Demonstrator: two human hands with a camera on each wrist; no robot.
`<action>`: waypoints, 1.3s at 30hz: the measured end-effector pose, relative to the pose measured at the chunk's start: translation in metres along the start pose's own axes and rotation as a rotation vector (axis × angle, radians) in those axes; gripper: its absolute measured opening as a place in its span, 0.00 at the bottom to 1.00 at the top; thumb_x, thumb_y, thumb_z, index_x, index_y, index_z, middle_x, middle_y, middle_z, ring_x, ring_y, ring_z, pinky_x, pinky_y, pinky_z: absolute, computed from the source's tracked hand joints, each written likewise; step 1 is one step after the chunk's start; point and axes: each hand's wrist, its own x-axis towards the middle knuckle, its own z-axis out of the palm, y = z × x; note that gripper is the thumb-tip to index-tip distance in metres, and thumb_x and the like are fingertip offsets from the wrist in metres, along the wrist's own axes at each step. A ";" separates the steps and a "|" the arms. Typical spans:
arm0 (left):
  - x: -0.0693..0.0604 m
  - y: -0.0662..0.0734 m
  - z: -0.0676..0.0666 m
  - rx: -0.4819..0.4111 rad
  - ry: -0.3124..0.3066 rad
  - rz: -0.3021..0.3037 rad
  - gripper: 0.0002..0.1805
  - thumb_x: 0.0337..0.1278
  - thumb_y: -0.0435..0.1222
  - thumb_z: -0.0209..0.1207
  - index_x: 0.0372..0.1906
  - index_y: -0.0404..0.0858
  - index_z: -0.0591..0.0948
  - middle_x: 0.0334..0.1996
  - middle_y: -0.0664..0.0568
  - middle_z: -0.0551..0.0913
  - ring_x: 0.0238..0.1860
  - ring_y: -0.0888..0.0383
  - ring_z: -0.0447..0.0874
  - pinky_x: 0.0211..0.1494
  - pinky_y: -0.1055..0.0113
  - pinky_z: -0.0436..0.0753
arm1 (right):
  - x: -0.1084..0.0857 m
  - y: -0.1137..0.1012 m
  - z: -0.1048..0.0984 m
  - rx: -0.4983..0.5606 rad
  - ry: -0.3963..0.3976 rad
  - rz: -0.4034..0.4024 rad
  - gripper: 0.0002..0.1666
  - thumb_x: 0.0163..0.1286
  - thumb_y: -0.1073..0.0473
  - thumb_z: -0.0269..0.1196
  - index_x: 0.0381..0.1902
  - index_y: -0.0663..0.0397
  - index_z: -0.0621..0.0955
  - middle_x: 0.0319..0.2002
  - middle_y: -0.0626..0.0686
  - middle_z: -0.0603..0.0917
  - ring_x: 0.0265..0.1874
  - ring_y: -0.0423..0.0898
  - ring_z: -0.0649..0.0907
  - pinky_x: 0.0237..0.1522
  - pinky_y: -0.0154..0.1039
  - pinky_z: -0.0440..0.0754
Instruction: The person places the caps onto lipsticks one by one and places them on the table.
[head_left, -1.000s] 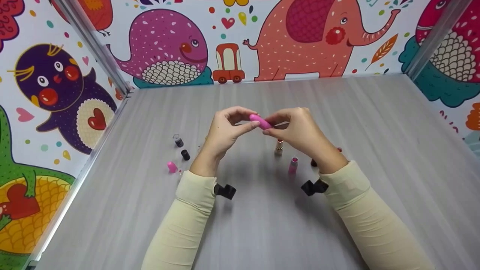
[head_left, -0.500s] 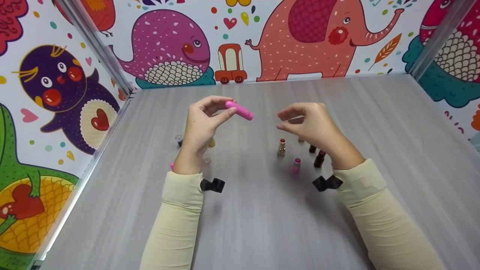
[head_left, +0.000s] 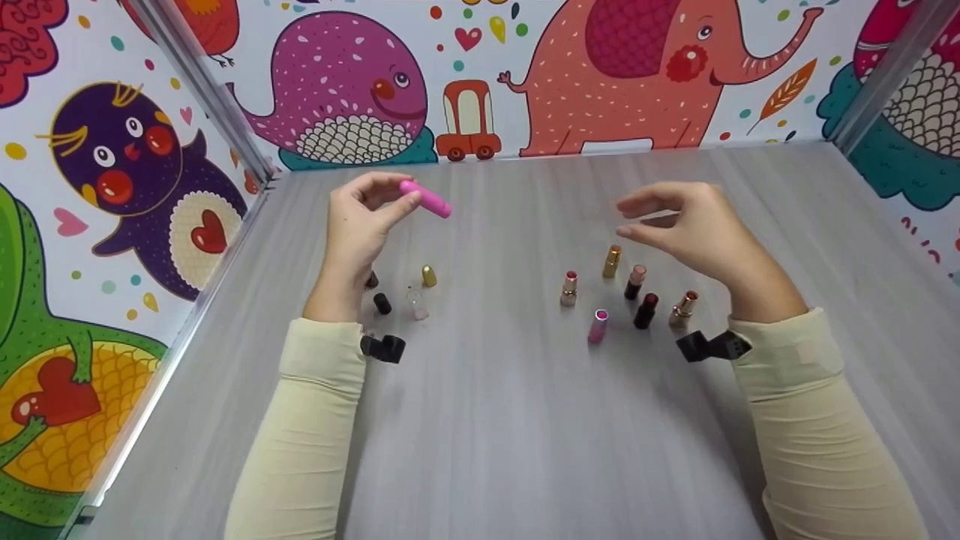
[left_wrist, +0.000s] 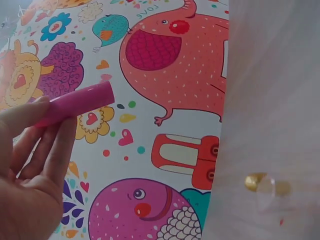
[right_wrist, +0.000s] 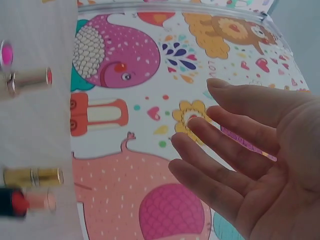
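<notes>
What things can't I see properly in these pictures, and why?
Head view: one dark cap, partly hidden behind the left arm.
Left wrist view: one end of the pink tube, covered by the left hand; the gold cap, blurred.
Right wrist view: the pink lipstick, cut off by the left edge.

The left wrist (head_left: 337, 289) partly hides a dark piece (head_left: 373, 280). The left wrist view blurs the gold cap (left_wrist: 254, 182); the right crops a black lipstick (right_wrist: 10, 202).

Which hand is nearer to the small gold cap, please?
Left. In the head view, the left hand, pinching a pink tube, is up and left of the gold cap; the right hand is farther away, to its right.
</notes>
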 end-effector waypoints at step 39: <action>0.045 -0.055 -0.010 0.605 -0.090 -0.225 0.11 0.73 0.31 0.66 0.55 0.32 0.86 0.52 0.40 0.84 0.55 0.46 0.79 0.63 0.56 0.82 | -0.024 0.129 -0.043 0.030 -0.303 0.116 0.25 0.78 0.51 0.69 0.66 0.58 0.84 0.60 0.59 0.88 0.51 0.32 0.87 0.50 0.20 0.79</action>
